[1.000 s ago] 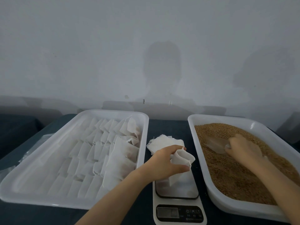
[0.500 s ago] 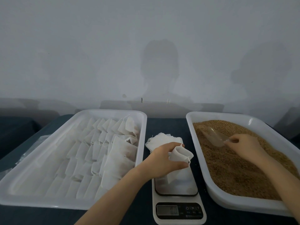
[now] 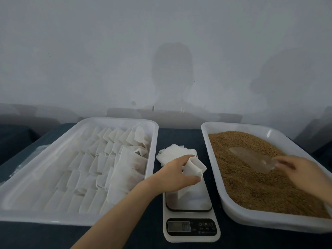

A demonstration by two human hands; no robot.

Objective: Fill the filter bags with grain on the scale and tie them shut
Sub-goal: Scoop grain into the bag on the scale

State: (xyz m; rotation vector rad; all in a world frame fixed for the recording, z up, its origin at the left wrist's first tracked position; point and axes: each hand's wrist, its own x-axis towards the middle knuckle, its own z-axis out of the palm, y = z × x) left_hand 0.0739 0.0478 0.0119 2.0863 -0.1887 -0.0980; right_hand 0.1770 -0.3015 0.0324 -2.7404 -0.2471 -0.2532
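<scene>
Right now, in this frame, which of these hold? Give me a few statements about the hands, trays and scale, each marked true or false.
1. The left hand holds a bag above the scale. True.
2. The right hand is empty. False: it grips a clear scoop lying on the grain.
3. The grain fills the left tray. False: it fills the right tray; the left tray holds rows of bags.
4. A pile of bags lies behind the scale, between the trays. True.
</scene>
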